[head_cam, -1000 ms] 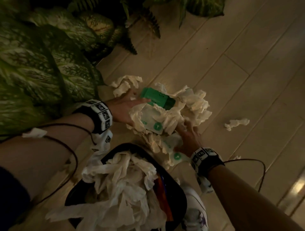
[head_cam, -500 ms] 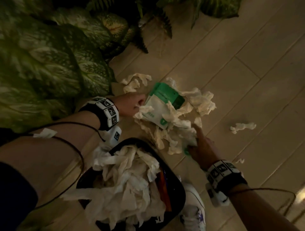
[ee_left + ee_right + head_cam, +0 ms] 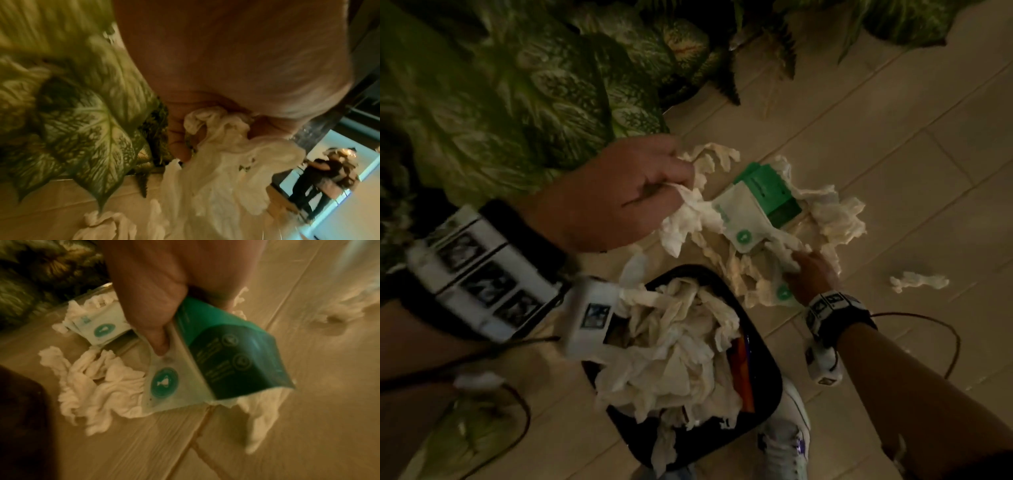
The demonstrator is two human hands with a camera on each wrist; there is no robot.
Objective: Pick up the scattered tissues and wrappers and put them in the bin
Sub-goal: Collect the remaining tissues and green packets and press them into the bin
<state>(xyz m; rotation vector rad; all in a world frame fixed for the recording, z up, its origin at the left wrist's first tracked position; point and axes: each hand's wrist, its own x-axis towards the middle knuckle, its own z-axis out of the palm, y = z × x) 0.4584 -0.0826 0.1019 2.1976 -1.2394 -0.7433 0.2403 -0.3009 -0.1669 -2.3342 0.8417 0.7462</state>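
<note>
Roughly halfway: bin (image 3: 763,346) heaped with tissues. Left hand (image 3: 616,192) clenches tissue bunch (image 3: 222,162); right hand (image 3: 164,280) pinches green wrapper (image 3: 226,356). Floor pile (image 3: 835,216), stray tissue (image 3: 917,281) remain.

The head camera looks steeply down from above at the floor (image 3: 893,144), with the bin (image 3: 763,373) near 6 o'clock and plant leaves (image 3: 544,102) toward 11 o'clock. The left wrist camera sits very close behind the left hand (image 3: 236,68), facing along it toward the leaves and tissues (image 3: 222,170). The right wrist camera looks down past the right hand (image 3: 164,280), close to the floor. All three views share the tissue pile; head and right wrist views share the green wrapper (image 3: 770,192).
</note>
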